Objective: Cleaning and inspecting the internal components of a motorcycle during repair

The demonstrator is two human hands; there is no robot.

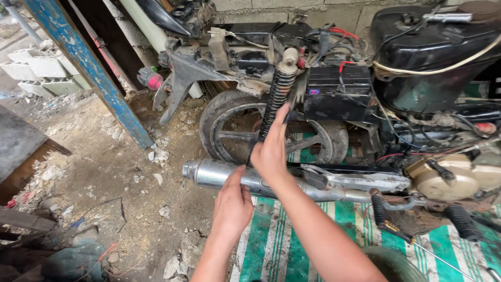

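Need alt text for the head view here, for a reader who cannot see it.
A person's right hand grips a black coil rear shock absorber on a stripped motorcycle, while the left hand touches the chrome exhaust muffler below. A green striped mat lies underneath.

The ground is bare brown dirt (109, 167). It fills the left and middle of the picture. Small white stones (156, 155) and bits of broken rock lie on it. Near the lower middle there is one bigger pale rock (171, 267). At the upper left, grey blocks (42, 70) sit on the dirt. A blue post (91, 73) leans down to the ground there. At the lower right a mat with green and white stripes (271, 245) lies flat on the ground. The back wheel (229, 128) of a stripped motorbike stands where the mat meets the dirt.
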